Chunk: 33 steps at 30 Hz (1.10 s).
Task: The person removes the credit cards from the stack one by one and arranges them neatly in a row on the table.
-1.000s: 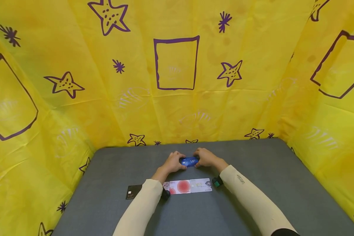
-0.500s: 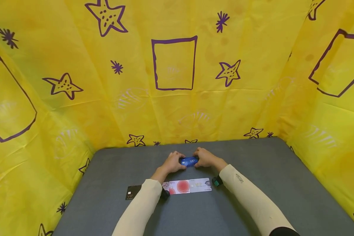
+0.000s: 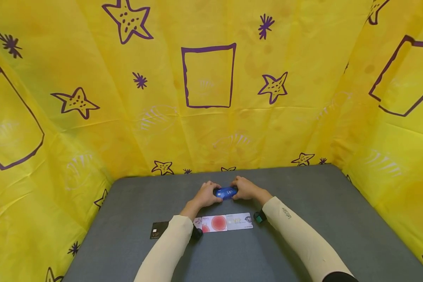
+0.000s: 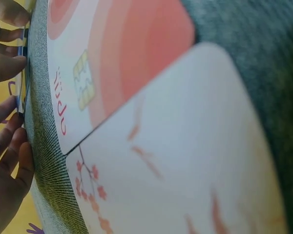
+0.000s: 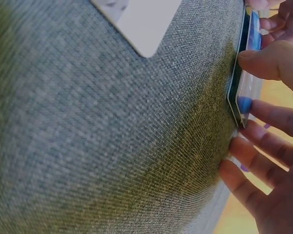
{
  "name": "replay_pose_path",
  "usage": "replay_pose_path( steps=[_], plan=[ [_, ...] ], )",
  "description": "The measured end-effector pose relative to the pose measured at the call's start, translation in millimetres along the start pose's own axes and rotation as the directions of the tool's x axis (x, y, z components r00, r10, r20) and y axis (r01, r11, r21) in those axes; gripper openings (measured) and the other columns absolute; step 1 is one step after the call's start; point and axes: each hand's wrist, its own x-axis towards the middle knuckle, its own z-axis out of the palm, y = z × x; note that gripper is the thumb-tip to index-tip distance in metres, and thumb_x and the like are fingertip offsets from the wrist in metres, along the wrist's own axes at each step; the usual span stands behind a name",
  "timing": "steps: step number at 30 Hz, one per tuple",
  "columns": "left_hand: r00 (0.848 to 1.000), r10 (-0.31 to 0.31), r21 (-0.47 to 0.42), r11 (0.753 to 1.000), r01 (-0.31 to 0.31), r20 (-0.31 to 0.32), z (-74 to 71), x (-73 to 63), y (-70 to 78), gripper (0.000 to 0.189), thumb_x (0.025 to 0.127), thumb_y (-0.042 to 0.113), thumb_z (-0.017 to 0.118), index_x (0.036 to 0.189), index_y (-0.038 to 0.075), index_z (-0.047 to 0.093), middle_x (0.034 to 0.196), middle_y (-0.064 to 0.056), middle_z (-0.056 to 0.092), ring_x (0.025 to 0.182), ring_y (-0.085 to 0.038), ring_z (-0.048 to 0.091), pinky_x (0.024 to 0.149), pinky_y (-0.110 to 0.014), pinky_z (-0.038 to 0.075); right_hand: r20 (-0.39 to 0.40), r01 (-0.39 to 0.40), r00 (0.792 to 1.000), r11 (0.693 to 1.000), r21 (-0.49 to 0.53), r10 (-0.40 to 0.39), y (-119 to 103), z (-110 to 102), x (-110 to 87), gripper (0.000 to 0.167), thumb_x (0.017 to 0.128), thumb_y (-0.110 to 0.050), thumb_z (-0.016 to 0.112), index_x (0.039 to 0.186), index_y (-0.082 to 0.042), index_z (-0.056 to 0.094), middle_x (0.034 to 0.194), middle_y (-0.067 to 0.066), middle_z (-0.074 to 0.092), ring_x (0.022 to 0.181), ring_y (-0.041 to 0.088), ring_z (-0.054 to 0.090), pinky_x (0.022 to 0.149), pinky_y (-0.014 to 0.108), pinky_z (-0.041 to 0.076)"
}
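Observation:
A blue VIP card (image 3: 226,193) sits between my hands toward the back of the grey table. My left hand (image 3: 206,194) pinches its left end between thumb and fingers. At the right end my right hand (image 3: 246,188) holds it the same way. In the right wrist view, a dark card-like layer (image 5: 237,80) shows beneath the blue card (image 5: 256,36), their edges close together. Nearer me lie a white card with a red circle (image 3: 218,223), a white VIP card (image 3: 240,221) and a blossom-print card (image 3: 197,222), partly behind my left wrist.
A black VIP card (image 3: 156,230) lies left of the row, partly covered by my left sleeve (image 3: 172,243). Yellow patterned cloth (image 3: 211,137) walls the grey table (image 3: 303,203) at the back and both sides.
Both hands keep their hold on the blue card in the same spot. Only the head view has shifted very slightly.

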Motion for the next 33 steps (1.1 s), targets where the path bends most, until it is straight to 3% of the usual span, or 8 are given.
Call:
replay_pose_path(
  steps=[10, 19, 25, 33],
  plan=[
    [1.0, -0.005, -0.014, 1.0, 0.005, -0.001, 0.1, -1.4, -0.5, 0.052, 0.081, 0.027, 0.078, 0.128, 0.009, 0.062, 0.123, -0.014, 0.054, 0.11, -0.027, 0.046, 0.097, -0.047, 0.045, -0.005, -0.006, 1.0, 1.0, 0.017, 0.006, -0.7, -0.5, -0.7, 0.047, 0.079, -0.021, 0.078, 0.119, 0.0, 0.066, 0.104, 0.008, 0.055, 0.094, 0.021, 0.053, 0.092, 0.04, 0.046],
    [0.999, 0.016, -0.008, 1.0, -0.017, -0.041, 1.0, -4.7, -1.1, 0.055, 0.081, 0.029, 0.078, 0.128, 0.007, 0.061, 0.122, -0.014, 0.054, 0.109, -0.027, 0.047, 0.098, -0.046, 0.045, -0.01, 0.004, 1.0, 1.0, 0.012, -0.004, -4.1, -5.1, -3.4, 0.049, 0.079, -0.022, 0.079, 0.12, 0.0, 0.065, 0.105, 0.009, 0.055, 0.094, 0.021, 0.053, 0.093, 0.039, 0.047],
    [0.992, 0.079, 0.048, 0.996, -0.075, -0.097, -5.6, -7.7, 2.0, 0.054, 0.078, 0.031, 0.08, 0.123, 0.006, 0.065, 0.118, -0.016, 0.058, 0.108, -0.029, 0.05, 0.094, -0.046, 0.044, -0.035, 0.046, 0.998, 0.999, -0.026, -0.046, -8.7, -13.0, -6.4, 0.05, 0.077, -0.022, 0.08, 0.12, -0.001, 0.066, 0.103, 0.009, 0.054, 0.091, 0.019, 0.052, 0.087, 0.038, 0.046],
    [0.993, 0.064, 0.042, 0.997, -0.06, -0.103, -14.3, -12.3, 5.4, 0.054, 0.078, 0.034, 0.08, 0.124, 0.01, 0.065, 0.117, -0.012, 0.058, 0.105, -0.026, 0.049, 0.091, -0.044, 0.044, -0.029, 0.048, 0.998, 0.999, -0.018, -0.049, -13.5, -19.9, -11.4, 0.053, 0.079, -0.026, 0.079, 0.123, -0.002, 0.064, 0.105, 0.009, 0.054, 0.092, 0.019, 0.051, 0.087, 0.037, 0.046]
  ],
)
